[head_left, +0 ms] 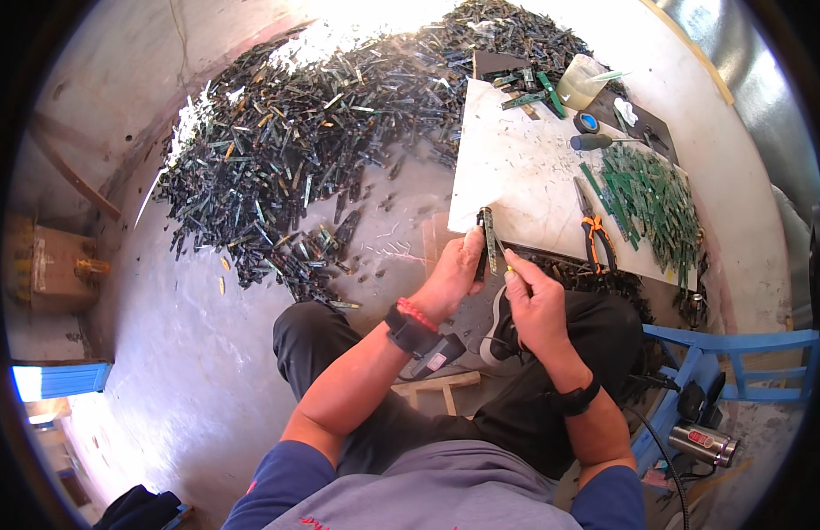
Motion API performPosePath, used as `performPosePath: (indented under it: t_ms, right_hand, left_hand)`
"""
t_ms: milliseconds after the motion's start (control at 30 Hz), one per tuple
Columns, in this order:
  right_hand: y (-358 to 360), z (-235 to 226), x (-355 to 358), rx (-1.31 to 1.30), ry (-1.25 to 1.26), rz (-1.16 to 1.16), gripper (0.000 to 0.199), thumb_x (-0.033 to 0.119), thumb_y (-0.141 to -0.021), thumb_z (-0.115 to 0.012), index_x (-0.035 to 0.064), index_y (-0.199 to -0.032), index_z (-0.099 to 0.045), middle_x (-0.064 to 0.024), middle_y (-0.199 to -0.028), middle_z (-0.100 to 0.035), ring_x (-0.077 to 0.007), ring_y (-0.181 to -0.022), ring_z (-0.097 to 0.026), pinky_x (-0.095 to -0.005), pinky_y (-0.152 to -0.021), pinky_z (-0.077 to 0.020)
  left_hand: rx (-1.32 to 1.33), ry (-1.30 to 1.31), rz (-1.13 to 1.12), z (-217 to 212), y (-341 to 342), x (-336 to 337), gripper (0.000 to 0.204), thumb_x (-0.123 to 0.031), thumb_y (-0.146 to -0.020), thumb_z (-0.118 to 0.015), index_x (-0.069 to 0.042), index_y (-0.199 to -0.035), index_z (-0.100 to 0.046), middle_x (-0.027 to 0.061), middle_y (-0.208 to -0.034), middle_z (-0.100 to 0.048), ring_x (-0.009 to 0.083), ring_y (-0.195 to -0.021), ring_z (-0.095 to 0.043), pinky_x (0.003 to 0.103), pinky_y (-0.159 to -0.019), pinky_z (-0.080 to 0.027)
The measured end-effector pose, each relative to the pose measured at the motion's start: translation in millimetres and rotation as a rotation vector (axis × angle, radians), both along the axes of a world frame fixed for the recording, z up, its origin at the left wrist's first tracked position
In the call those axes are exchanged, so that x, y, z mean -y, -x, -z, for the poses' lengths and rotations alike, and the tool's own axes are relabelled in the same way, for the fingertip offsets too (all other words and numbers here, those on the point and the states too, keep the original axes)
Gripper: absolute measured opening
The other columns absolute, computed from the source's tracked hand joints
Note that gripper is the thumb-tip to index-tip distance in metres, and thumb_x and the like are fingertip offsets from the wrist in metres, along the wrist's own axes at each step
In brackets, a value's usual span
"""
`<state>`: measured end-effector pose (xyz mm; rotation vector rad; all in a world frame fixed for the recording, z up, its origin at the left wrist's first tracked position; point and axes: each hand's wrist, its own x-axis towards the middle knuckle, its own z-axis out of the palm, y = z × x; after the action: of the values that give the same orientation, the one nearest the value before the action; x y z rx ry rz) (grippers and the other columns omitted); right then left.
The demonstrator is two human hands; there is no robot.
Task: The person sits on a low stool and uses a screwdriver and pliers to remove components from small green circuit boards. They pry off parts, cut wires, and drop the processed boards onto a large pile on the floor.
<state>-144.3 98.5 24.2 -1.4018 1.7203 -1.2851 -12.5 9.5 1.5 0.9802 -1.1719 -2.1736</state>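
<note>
A narrow green circuit-board strip (pixel 489 240) is gripped upright in the left hand (pixel 457 269), its fingers closed around the lower end, just over the near edge of the white work board (pixel 525 181). The right hand (pixel 532 296) is pressed close beside it, clenched on a small yellow-tipped tool (pixel 509 268) whose tip meets the strip. Beyond the right hand, orange-handled pliers (pixel 595 231) lie on the board, and further right a heap of green board strips (pixel 654 201) is spread (neatly enough). A blue-capped screwdriver (pixel 600 141) and a clear plastic cup (pixel 579 82) stand at the far end. Past the left hand, a great dark pile of scrap strips (pixel 321 141) covers the floor.
</note>
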Motion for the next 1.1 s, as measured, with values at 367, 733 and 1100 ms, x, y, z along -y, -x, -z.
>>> performPosePath:
  t_ms: [367,733,1100]
  right_hand:
    - [14.8,-22.4,-7.4,1.317,-0.484,-0.065,0.025,0.02,-0.098,-0.043,0.0135,-0.12,-0.053,-0.0045,-0.076,-0.058,-0.0068,-0.044,-0.045,-0.0208,-0.039,-0.0348]
    - [-6.8,8.9,-9.0,-0.172,-0.02,0.086,0.03,0.014,-0.091,-0.057,0.0041,-0.119,-0.06,-0.0095,-0.074,-0.062,-0.0148,-0.052,-0.055,-0.0304,-0.049,-0.0454]
    - [42.8,-48.5,-5.1,0.298,-0.506,-0.17,0.036,0.006,-0.086,-0.056,0.0028,-0.122,-0.059,-0.0002,-0.067,-0.056,-0.0025,-0.049,-0.042,-0.0179,-0.042,-0.0328]
  left_hand:
    - [-0.048,0.013,0.038,4.3,-1.1,0.0,0.055,-0.048,-0.1,-0.026,-0.006,-0.075,-0.05,0.0012,-0.059,-0.044,0.0095,-0.048,-0.037,0.024,-0.043,-0.029]
    - [0.098,0.105,-0.085,15.5,15.8,-5.1,0.056,-0.046,-0.1,-0.031,-0.005,-0.07,-0.055,-0.0015,-0.056,-0.046,0.0065,-0.048,-0.04,0.025,-0.042,-0.031]
    - [0.067,0.107,0.077,1.6,-1.7,-11.5,0.054,-0.044,-0.1,-0.03,-0.003,-0.079,-0.059,-0.0013,-0.061,-0.05,0.007,-0.051,-0.041,0.024,-0.045,-0.032]
